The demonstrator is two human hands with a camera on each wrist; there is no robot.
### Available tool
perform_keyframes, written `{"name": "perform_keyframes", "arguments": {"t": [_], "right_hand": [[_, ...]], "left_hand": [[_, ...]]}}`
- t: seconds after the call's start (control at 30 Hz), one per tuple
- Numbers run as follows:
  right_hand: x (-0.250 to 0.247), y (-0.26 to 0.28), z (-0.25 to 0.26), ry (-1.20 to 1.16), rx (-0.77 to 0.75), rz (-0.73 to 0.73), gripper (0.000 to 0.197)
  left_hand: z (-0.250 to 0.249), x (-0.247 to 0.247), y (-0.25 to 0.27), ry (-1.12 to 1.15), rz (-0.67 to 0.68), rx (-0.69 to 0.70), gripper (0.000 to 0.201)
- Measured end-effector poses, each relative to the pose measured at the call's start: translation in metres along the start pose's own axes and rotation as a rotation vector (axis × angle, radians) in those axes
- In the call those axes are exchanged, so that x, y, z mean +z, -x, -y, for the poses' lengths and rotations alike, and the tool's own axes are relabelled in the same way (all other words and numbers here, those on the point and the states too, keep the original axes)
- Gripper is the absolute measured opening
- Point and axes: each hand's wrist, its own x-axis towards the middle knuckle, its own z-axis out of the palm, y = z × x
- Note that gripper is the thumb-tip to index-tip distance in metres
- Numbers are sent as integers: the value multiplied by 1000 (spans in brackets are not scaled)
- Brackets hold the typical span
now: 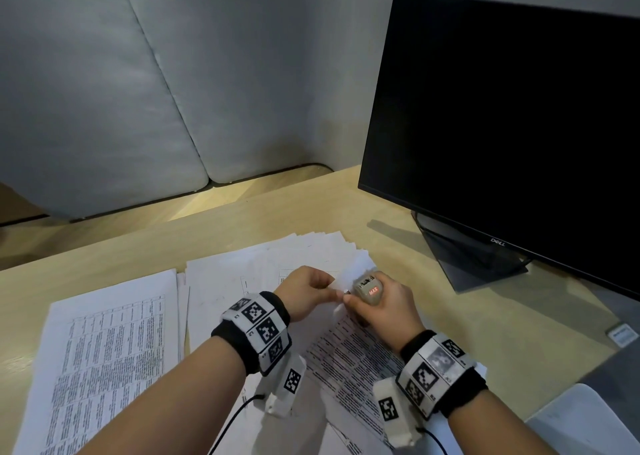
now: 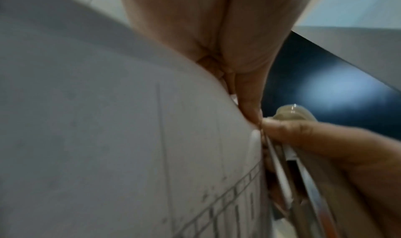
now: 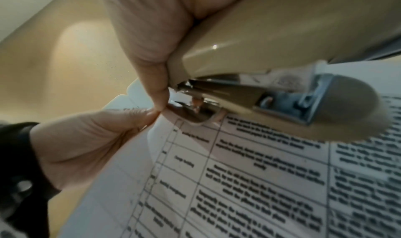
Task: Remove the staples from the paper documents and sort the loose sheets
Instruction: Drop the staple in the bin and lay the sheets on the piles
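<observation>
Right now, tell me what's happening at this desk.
A person is working a staple out of a document. The right hand grips a beige stapler, its metal tip at the document's corner. The left hand pinches that corner. More sheets lie spread on the desk beside a dark monitor.

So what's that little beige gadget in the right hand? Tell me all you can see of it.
The stapler is small, glossy beige plastic with a red MAX label on top and metal parts beneath. The right hand grips it, its metal tip at the corner of a printed sheet, which the left hand pinches. No staple can be made out.
</observation>
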Motion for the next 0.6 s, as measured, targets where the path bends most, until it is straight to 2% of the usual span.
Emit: {"name": "perform_keyframes", "arguments": {"t": [0.17,0.33,0.47,0.53,0.6], "right_hand": [[-2,-1,1,-68,28,56,18],[-6,3,-7,-240,101,91,20],[-18,7,-8,-392,150,124,15],[-30,9,-10,-398,175,104,17],[-44,12,-18,-338,193,18,22]], "left_hand": [[0,2,-1,-137,-24,66,30],[-4,6,0,-220,-9,117,31],[4,3,1,-311,-4,113,22],[10,-4,4,-306,-33,79,21],[13,-6,5,-314,-80,79,27]]}}
